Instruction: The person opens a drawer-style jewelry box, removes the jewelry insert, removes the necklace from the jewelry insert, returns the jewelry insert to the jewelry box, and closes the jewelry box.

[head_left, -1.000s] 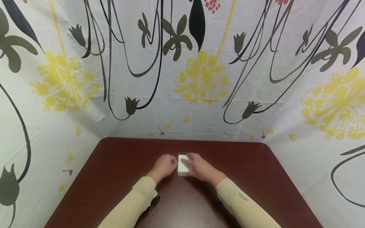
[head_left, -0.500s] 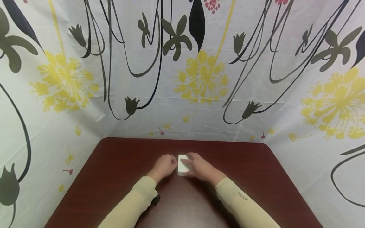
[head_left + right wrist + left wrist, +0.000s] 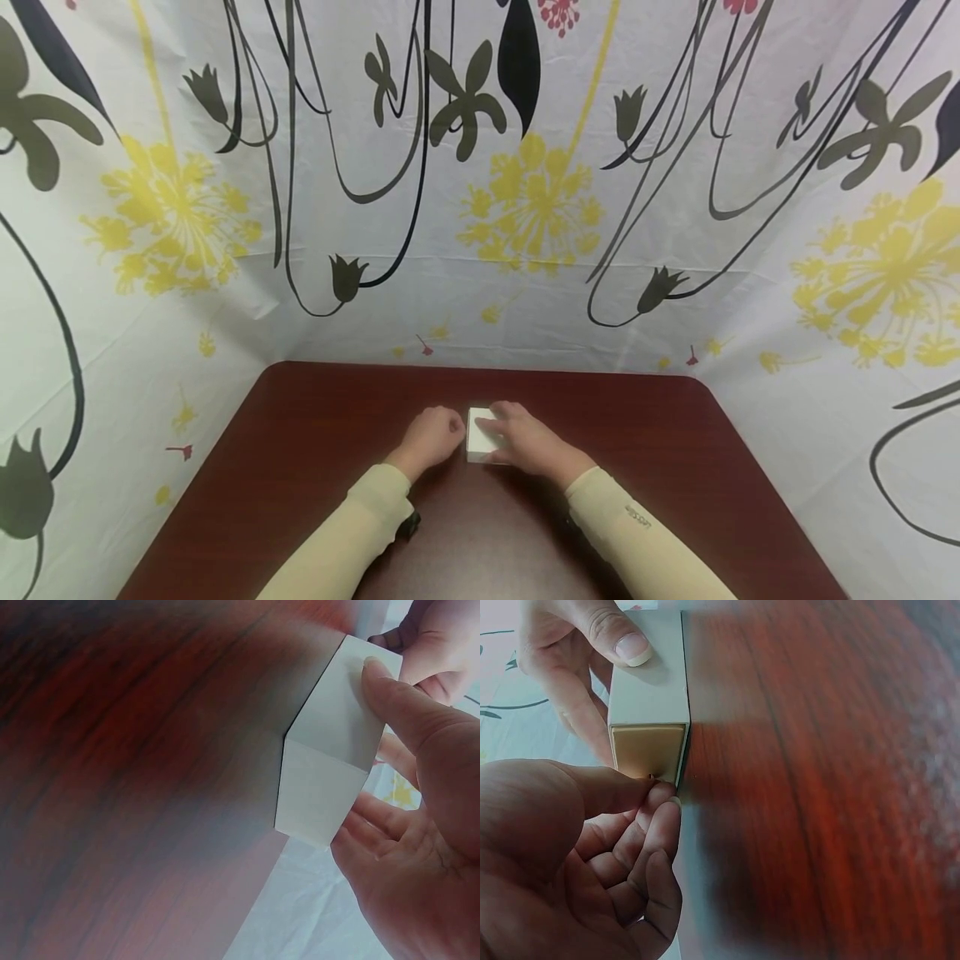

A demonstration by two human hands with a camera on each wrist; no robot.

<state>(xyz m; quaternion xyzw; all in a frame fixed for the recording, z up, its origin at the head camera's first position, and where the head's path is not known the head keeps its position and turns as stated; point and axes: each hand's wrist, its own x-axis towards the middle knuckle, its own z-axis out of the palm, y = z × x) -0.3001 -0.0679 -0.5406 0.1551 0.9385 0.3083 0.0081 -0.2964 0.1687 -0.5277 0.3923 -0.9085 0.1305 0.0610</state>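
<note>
A small white box (image 3: pixel 480 448) rests on the table between both hands in the head view. Its left end shows a tan inner drawer (image 3: pixel 646 746), set inside the white sleeve in the left wrist view. My left hand (image 3: pixel 429 437) is at that end, thumb and forefinger pinching a tiny pull tab (image 3: pixel 652 777) that is mostly hidden. My right hand (image 3: pixel 534 443) grips the box from the right, with the thumb on its near side and the other fingers over the top and far side. In the right wrist view the white right end (image 3: pixel 319 791) of the box faces the camera.
The dark red wooden table (image 3: pixel 337 400) has rounded far corners. Beyond it and along both sides hangs a white cloth (image 3: pixel 480 325) printed with yellow, grey and red flowers. A black strap or device (image 3: pixel 408 525) shows under the left sleeve.
</note>
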